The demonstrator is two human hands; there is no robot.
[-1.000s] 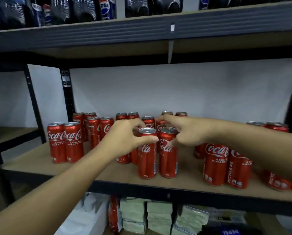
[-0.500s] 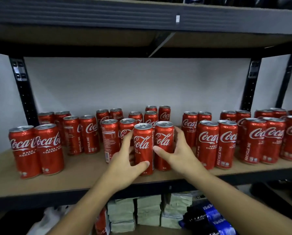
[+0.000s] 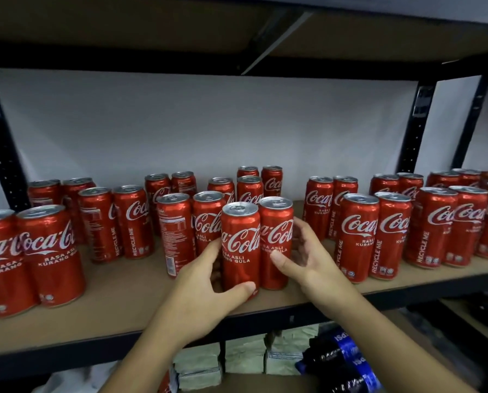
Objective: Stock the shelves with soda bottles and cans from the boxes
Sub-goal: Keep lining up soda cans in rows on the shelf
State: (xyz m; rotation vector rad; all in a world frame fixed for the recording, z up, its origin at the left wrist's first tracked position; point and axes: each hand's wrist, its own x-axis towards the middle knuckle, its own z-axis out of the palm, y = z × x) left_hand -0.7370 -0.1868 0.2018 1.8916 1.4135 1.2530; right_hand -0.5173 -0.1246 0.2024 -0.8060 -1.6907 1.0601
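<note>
Two hands at work on one shelf board [image 3: 123,302], a brown panel in a dark metal frame. At the centre, close to the front edge, two red Coca-Cola cans stand upright and touch side by side. The left hand [image 3: 206,282] grips the left can [image 3: 240,245], thumb laid across its lower front and fingers curled behind its 9 o'clock side. The right hand [image 3: 305,259] grips the right can [image 3: 276,239], thumb on the label and fingers wrapped round its 3 o'clock side. The hands are close together, parted only by the pair they hold. Some twenty-six further cans [image 3: 357,236] stand upright on the same board, mostly in touching pairs: ten from 9 to 11 o'clock of the held pair, four just behind it at 12 o'clock, and about twelve from 1 to 3 o'clock, where the frame edge cuts the last ones and makes the count uncertain. A white wall [image 3: 208,123] closes the back. The underside of an upper shelf [image 3: 152,24] spans 12 o'clock, and two perforated black uprights [image 3: 418,123] rise at 2 o'clock. Below the board, at 6 o'clock, lie three stacks of pale packets [image 3: 245,353]. At 5 o'clock lie at least two dark bottles [image 3: 347,347] with blue labels.
</note>
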